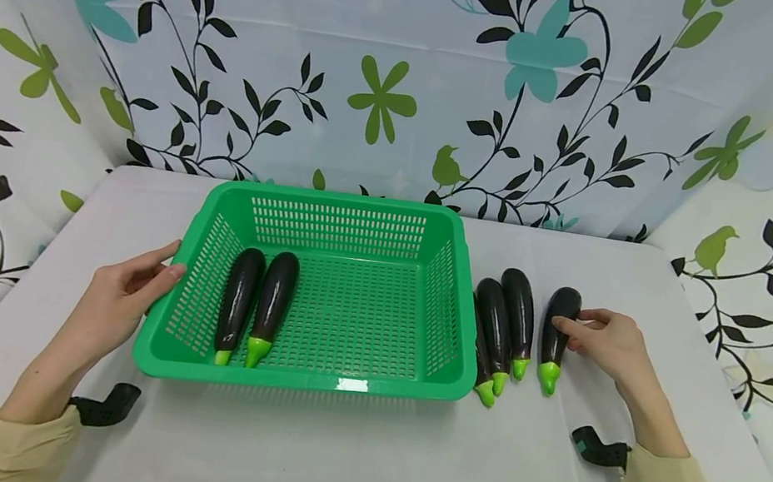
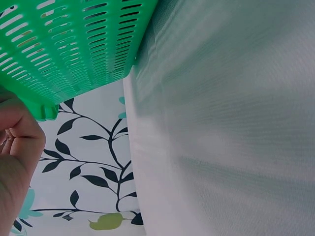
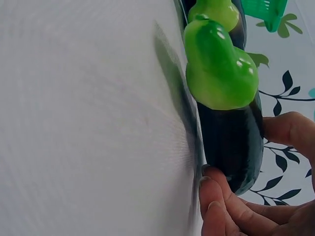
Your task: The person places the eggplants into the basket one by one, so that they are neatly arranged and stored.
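Observation:
My left hand (image 1: 121, 304) grips the left rim of a green plastic basket (image 1: 314, 384), which also shows from its slotted side (image 2: 74, 44) in the left wrist view. Two dark eggplants, one (image 1: 241, 298) beside the other (image 1: 274, 299), lie in the left part of the basket, green stem ends toward me. To the right of the basket, my right hand (image 1: 609, 344) pinches another eggplant (image 1: 558, 327) between thumb and fingers. The right wrist view shows its bright green stem end (image 3: 221, 73) up close, with fingertips (image 3: 214, 189) at the body low by the cloth.
Three more eggplants (image 1: 494, 326) lie close together along the basket's right side, one partly hidden by the rim. A white cloth (image 1: 350, 471) covers the table. Patterned curtains (image 1: 391, 23) with leaves and flowers hang behind and at both sides.

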The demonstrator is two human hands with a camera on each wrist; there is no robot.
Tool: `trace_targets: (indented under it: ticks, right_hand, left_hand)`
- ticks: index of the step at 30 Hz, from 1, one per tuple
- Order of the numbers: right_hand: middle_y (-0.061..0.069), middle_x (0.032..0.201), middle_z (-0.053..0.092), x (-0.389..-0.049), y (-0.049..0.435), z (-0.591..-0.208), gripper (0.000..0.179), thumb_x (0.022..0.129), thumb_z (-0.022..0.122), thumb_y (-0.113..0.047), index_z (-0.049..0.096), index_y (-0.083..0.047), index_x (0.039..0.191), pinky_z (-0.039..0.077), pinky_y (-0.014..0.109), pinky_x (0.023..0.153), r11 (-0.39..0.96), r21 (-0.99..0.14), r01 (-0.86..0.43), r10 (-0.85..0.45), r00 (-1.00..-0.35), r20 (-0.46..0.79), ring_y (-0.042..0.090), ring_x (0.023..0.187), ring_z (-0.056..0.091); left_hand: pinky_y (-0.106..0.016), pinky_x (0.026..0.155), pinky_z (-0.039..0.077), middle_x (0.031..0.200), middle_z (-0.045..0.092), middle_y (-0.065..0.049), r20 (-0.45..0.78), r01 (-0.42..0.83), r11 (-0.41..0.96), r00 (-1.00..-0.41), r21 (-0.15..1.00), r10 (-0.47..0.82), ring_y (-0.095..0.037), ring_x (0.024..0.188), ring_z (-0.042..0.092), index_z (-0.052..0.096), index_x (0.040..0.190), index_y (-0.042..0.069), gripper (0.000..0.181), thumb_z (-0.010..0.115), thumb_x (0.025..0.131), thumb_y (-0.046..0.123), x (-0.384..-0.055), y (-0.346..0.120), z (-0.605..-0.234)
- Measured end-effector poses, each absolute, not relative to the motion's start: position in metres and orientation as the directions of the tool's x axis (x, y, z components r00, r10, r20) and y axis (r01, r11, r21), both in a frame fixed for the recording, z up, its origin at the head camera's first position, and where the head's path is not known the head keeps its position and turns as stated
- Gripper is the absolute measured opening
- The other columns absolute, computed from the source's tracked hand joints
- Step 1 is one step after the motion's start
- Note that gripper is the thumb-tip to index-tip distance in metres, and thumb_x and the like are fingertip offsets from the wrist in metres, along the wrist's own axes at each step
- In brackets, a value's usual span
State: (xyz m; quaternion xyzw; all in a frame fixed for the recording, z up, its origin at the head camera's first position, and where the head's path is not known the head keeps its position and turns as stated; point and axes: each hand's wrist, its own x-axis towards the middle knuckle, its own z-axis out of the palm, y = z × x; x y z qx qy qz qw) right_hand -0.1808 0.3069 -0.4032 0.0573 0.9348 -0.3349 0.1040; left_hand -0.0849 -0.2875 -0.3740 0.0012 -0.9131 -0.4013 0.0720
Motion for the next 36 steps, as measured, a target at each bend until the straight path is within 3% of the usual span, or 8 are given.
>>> trace_targets:
  ticks: [16, 22, 36]
  right_hand:
    - [0.006, 0.089, 0.074, -0.179, 0.307, -0.396, 0.085, 0.091, 0.062, -0.059, 0.045, 0.006, 0.142, 0.046, 0.05, 0.09, 0.725, -0.66, 0.199, 0.044, -0.969, -0.243, 0.024, 0.094, 0.067]
    - [0.004, 0.09, 0.073, -0.179, 0.307, -0.393, 0.086, 0.092, 0.062, -0.059, 0.043, 0.006, 0.144, 0.043, 0.058, 0.095, 0.709, -0.675, 0.203, 0.04, -0.968, -0.249, 0.029, 0.098, 0.065]
    - [0.003, 0.09, 0.073, -0.18, 0.302, -0.375, 0.086, 0.091, 0.063, -0.06, 0.044, 0.004, 0.144, 0.036, 0.064, 0.104, 0.679, -0.715, 0.168, 0.013, -0.976, -0.217, 0.03, 0.097, 0.067]
  left_hand:
    - [-0.018, 0.058, 0.05, 0.103, 0.062, -0.019, 0.122, 0.05, 0.678, -0.991, 0.734, -0.059, -0.002, 0.071, 0.057, 0.04, 0.152, 0.005, 0.055, 0.049, 0.106, 0.033, -0.086, -0.289, -0.374]
    - [-0.018, 0.058, 0.05, 0.103, 0.062, -0.02, 0.123, 0.051, 0.677, -0.991, 0.734, -0.059, -0.002, 0.07, 0.058, 0.04, 0.152, 0.004, 0.055, 0.049, 0.106, 0.033, -0.086, -0.289, -0.374]
    - [-0.019, 0.058, 0.05, 0.101, 0.061, -0.016, 0.123, 0.049, 0.675, -0.99, 0.737, -0.063, -0.003, 0.07, 0.057, 0.04, 0.152, 0.004, 0.055, 0.05, 0.106, 0.033, -0.086, -0.289, -0.374]
